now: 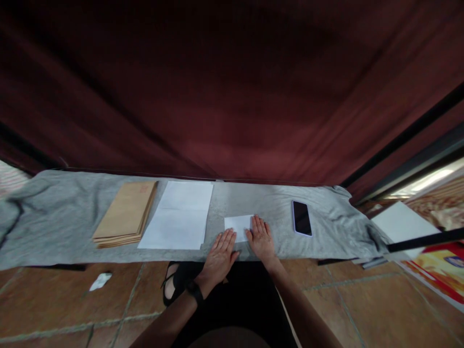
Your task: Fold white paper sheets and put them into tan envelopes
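A small folded sheet of white paper [239,223] lies on the grey cloth in front of me. My left hand [222,251] rests flat with its fingertips over the paper's lower left corner. On the paper's right edge lies my right hand [261,237], fingers stretched out and palm down. Both hands press on the paper without gripping it, and they cover parts of its edges. Left of it is a stack of larger white sheets [181,217] with a crease across the middle.
A pile of brown envelopes [125,212] sits at the left on the grey cloth [253,195]. To the right lies a phone [302,218] with a dark screen. A dark red curtain [224,121] hangs behind the narrow surface. A crumpled white scrap [100,281] is on the tiled floor.
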{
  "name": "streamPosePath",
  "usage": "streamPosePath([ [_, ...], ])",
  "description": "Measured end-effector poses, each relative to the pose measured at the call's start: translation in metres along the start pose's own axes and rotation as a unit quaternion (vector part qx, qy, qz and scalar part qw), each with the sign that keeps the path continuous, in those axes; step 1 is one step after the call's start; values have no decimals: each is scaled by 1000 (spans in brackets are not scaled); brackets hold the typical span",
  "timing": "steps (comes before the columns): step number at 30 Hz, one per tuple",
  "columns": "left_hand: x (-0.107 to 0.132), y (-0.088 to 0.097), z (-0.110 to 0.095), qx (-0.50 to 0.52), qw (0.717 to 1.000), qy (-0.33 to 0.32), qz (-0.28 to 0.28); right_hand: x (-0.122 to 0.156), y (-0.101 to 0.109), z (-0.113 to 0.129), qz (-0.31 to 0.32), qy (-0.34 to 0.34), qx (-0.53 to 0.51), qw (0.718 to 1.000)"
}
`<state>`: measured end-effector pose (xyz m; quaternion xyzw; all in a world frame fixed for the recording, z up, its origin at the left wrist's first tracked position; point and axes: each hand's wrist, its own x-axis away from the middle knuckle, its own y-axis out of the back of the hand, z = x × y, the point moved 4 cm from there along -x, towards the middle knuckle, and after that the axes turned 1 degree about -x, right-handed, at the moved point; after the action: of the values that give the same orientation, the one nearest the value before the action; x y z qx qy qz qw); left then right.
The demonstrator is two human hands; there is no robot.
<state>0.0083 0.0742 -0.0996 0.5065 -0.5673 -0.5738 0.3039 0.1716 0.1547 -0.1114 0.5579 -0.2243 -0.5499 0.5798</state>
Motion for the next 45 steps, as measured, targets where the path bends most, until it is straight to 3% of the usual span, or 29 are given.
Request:
streamPosePath([
  [4, 0, 1, 3, -7, 1000, -14, 8, -3, 2, 11, 10, 4, 6, 1000],
  [8, -1, 0, 3, -18, 1000, -18, 13, 1, -4, 33, 48, 77, -25, 996],
  [11, 0, -1, 3, -17, 1000, -24, 11, 5, -5, 35, 46, 88, -26, 995],
  [21, -1, 0, 7, -2, 1000, -2, 2, 11, 12, -19, 10, 23, 16, 1000],
  [25, -17, 5, 9, -6, 1000, 25, 17, 12, 12, -19, -15, -16, -6, 1000],
  [31, -38, 12, 5, -27, 998, 30, 56, 2, 9, -12, -22, -130, -54, 990],
  [33, -42, 14, 4, -35, 997, 27, 67, -3, 10, -14, -13, -170, -104, 980],
  [37, -44, 15, 3, -38, 997, 32, 67, -13, 13, -28, 1, -265, -265, 927],
  [45, -35, 21, 2, -17, 998, 37, 45, -17, 18, -27, 45, -301, -432, 849],
])
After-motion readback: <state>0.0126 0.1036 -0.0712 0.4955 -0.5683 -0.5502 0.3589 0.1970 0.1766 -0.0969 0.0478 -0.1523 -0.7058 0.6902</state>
